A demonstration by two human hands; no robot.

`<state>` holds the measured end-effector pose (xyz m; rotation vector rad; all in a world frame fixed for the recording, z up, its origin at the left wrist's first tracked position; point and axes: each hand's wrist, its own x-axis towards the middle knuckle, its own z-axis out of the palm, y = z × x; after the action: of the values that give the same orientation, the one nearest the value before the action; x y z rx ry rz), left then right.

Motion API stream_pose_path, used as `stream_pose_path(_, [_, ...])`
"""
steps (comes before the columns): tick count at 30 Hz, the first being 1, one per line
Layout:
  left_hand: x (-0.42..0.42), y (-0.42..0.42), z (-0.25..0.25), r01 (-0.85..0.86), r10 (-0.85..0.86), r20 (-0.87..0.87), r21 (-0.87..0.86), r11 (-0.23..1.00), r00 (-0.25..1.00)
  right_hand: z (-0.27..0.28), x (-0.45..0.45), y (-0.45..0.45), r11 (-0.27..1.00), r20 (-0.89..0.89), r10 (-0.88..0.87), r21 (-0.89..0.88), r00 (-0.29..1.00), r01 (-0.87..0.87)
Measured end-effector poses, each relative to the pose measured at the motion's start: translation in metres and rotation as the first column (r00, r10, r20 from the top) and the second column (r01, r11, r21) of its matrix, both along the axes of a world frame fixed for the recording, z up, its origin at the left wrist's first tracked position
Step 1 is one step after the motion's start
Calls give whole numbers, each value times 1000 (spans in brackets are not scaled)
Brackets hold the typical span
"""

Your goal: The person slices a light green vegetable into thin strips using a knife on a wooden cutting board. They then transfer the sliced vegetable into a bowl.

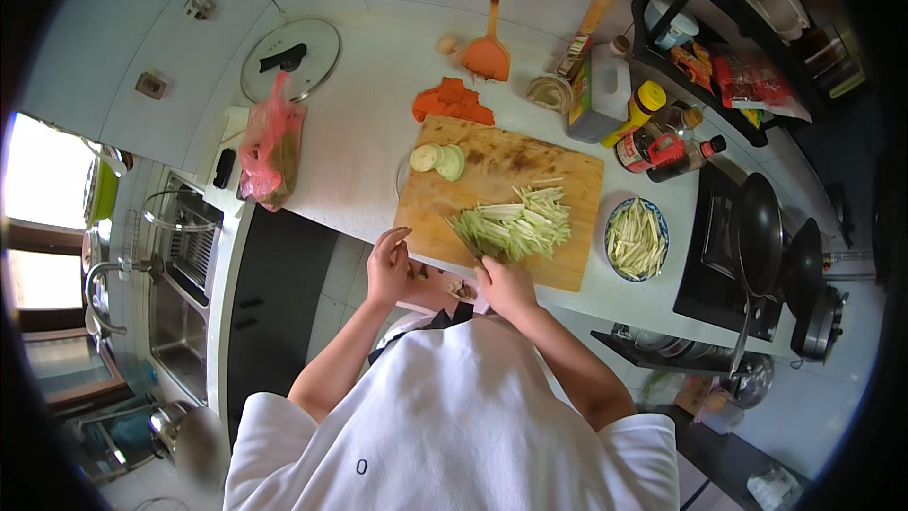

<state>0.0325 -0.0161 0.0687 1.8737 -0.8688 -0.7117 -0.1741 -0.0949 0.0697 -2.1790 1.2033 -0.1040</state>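
My right hand (506,286) grips the handle of a kitchen knife (464,238) at the front edge of the wooden cutting board (496,149). The blade points away to the left, against a heap of pale green vegetable strips (521,223). My left hand (389,266) hovers by the board's front left corner, fingers bent and apart, with nothing visible in it. Several round pale green vegetable slices (438,160) overlap at the board's far left. Right of the board stands a blue-rimmed bowl (636,239) filled with similar strips.
An orange cloth (454,101) and an orange spatula (488,57) lie behind the board. Bottles (660,149) and a jug (603,96) crowd the back right. A frying pan (757,234) is over the cooktop. Leftward are a pink plastic bag (266,163) and a glass lid (292,59).
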Motion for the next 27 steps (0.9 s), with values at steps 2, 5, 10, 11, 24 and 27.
stream_pose_path(2, [-3,-9,18,11,-6,79,-67,998,997,27,-3,5,999,45,46,-9,998,-45])
stream_pose_path(5, [-5,-26,37,134,-98,240,-137,981,966,27,-10,11,981,78,135,-154,988,-122])
stream_pose_path(10, [-2,-41,32,555,-564,240,111,825,790,35,-19,10,955,9,194,-231,981,-187])
stream_pose_path(11, [-5,-42,26,606,-630,243,175,776,737,35,-20,10,954,-4,198,-230,980,-194])
stream_pose_path(24, [-19,-86,-19,606,-637,233,194,771,735,46,-28,17,966,-7,205,-161,979,-203])
stream_pose_path(27, [5,-96,-20,358,-354,207,20,933,912,40,-25,14,975,51,150,-176,987,-139])
